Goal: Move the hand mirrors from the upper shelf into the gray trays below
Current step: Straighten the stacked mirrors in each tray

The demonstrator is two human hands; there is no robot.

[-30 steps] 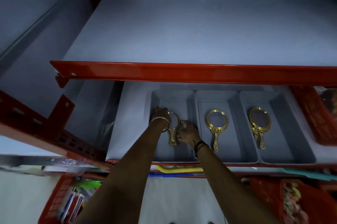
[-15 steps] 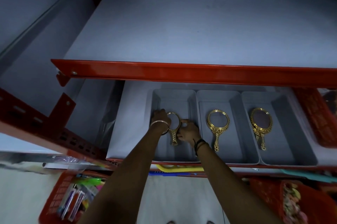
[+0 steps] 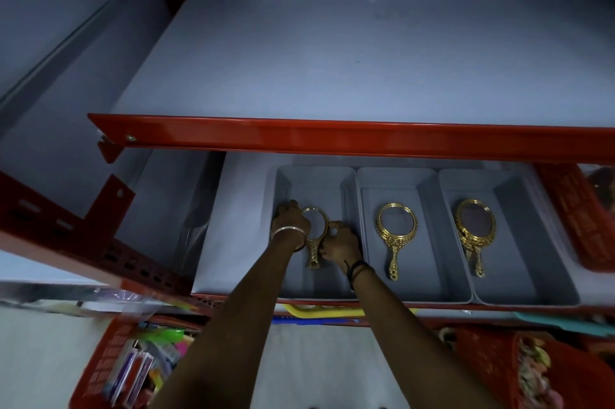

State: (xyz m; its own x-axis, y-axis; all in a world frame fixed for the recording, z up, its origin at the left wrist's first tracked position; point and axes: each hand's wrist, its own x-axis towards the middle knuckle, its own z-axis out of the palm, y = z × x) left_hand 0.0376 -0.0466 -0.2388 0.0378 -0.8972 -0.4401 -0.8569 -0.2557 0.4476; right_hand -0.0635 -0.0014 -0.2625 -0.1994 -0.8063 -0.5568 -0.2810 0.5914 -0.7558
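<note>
Three gray trays stand side by side on the lower shelf. In the left tray (image 3: 316, 182) lies a gold hand mirror (image 3: 314, 250), handle toward me. My left hand (image 3: 289, 220) touches the left side of its frame and my right hand (image 3: 339, 243) pinches its right rim and neck. The middle tray (image 3: 392, 180) holds gold mirrors (image 3: 396, 235) stacked together. The right tray (image 3: 472, 180) holds another gold stack (image 3: 474, 232). The upper shelf (image 3: 366, 59) shows only its bare gray surface.
A red beam (image 3: 332, 137) fronts the upper shelf just above the trays. Red baskets sit at the right (image 3: 575, 218), lower right (image 3: 499, 372) and lower left (image 3: 116, 372), the last full of colourful packets. A yellow item (image 3: 319, 310) pokes out under the lower shelf.
Both hands stay on the mirror in the left tray with only slight finger shifts. The view has tilted a little.
</note>
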